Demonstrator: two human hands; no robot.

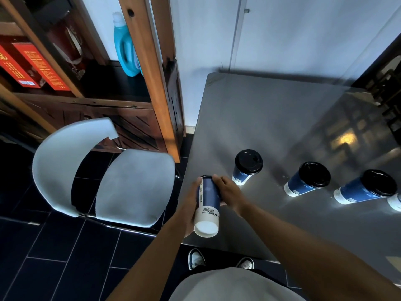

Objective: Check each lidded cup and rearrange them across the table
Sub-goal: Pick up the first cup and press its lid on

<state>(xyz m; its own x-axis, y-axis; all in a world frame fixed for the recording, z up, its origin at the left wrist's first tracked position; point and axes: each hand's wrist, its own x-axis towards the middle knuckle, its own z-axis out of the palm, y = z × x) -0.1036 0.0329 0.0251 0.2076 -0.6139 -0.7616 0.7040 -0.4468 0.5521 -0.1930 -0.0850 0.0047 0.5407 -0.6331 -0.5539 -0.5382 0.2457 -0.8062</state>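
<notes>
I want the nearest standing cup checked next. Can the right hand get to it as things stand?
Probably yes, once freed. The right hand is on the held cup with the left hand; the nearest standing cup is just beyond it, with bare table between.

- A pale grey chair (pixel 121 183) is seen left of the table.
- A blue bottle (pixel 125 46) is kept on a wooden shelf (pixel 149 61).
- Red boxes (pixel 32 66) are stacked there.
</notes>
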